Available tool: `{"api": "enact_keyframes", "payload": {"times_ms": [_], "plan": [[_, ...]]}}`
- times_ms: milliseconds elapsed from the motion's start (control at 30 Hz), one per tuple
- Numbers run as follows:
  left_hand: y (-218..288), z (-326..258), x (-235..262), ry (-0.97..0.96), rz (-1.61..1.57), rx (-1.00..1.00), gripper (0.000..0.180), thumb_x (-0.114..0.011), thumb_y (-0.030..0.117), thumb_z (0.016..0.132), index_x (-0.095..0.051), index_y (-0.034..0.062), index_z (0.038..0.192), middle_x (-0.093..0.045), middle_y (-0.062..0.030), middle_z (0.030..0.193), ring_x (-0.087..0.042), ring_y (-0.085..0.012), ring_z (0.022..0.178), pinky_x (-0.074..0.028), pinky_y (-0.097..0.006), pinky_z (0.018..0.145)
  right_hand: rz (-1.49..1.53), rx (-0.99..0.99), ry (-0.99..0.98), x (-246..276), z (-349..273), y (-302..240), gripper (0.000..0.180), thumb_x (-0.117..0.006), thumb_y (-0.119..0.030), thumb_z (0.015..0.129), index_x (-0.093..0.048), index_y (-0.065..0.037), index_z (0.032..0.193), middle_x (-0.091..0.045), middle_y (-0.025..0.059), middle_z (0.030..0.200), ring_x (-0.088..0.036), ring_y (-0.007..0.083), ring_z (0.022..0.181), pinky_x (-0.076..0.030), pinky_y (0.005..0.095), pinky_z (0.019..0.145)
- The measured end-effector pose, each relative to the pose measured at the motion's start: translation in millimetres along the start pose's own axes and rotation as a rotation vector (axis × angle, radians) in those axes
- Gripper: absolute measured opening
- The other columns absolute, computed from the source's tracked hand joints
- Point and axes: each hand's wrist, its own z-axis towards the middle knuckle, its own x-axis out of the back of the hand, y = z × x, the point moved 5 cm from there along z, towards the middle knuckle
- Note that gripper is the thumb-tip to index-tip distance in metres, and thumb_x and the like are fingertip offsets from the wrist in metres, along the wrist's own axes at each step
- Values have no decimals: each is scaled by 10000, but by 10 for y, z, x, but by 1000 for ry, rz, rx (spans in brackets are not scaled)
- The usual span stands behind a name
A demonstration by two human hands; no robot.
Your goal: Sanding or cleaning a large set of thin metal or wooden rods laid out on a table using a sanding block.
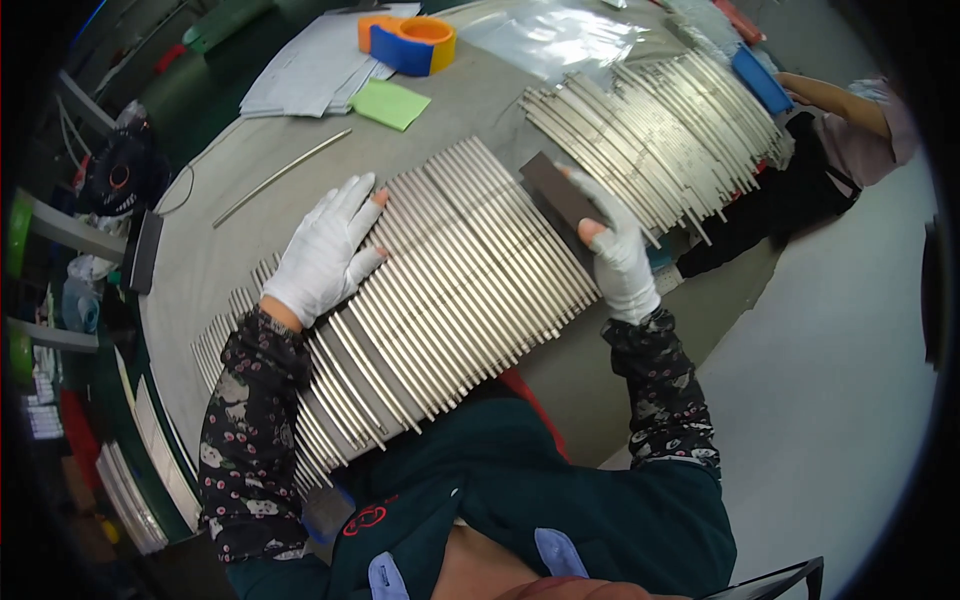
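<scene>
While a long row of thin metal rods (440, 280) lies side by side across the grey worktop (470, 100), running from the person's lap edge up toward the middle of the surface, both gloved hands work on it. The left hand (325, 255), in a white glove with the fingertips cut away, lies flat on the rods near the row's upper left side, its fingers (352, 200) spread apart and gripping nothing. The right hand (620, 260), gloved the same way, has its fingers closed around a dark rectangular block (552, 192), which rests with its flat face on the rods at the row's right end.

Just beyond the block a second batch of rods (660, 140) fans out toward the far right of the worktop, with a blue flat piece (760, 80) at its outer end. A single loose rod (283, 177) lies apart on bare worktop to the left of the hands. Farther back sit a green paper square (390, 103), a stack of grey sheets (310, 70), an orange and blue tape dispenser (408, 42) and clear plastic film (555, 38). At the upper right another person's arm (835, 100) reaches toward the second batch.
</scene>
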Motion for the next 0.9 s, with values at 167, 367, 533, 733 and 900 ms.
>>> {"api": "enact_keyframes", "payload": {"times_ms": [167, 367, 533, 733, 900], "plan": [[-64, -66, -153, -18, -12, -15, 645, -610, 290, 846, -390, 1, 1379, -371, -236, 1423, -371, -410, 1302, -299, -480, 1095, 36, -17, -11, -33, -29, 194, 762, -667, -454, 815, -458, 69, 1327, -503, 169, 1355, -456, 243, 1272, -321, 350, 1088], [-35, -69, -89, -12, 2, -12, 653, -612, 284, 845, -380, 2, 1385, -364, -236, 1430, -367, -411, 1305, -289, -478, 1101, 22, -31, -26, -53, -50, 151, 677, -638, -366, 838, -461, 62, 1331, -502, 147, 1357, -459, 224, 1264, -326, 332, 1079], [-57, -42, -113, -41, 7, 14, 656, -622, 269, 836, -379, 0, 1383, -359, -232, 1432, -364, -407, 1306, -289, -469, 1103, 45, -14, -41, -28, -12, 211, 676, -645, -382, 838, -471, 45, 1332, -506, 132, 1354, -468, 211, 1252, -336, 325, 1070], [-58, 1, -99, -50, 7, 15, 649, -624, 268, 834, -388, 1, 1377, -349, -228, 1439, -347, -401, 1319, -275, -483, 1106, 61, -18, -34, -16, 12, 187, 668, -652, -379, 839, -478, 47, 1323, -506, 140, 1356, -464, 224, 1261, -333, 334, 1077], [156, 44, 73, -101, 69, 0, 650, -637, 287, 823, -408, 9, 1365, -335, -225, 1446, -324, -389, 1338, -246, -505, 1112, 84, -25, -34, -75, -40, 153, 658, -642, -384, 855, -479, 58, 1315, -509, 148, 1353, -456, 239, 1275, -333, 344, 1080]]}}
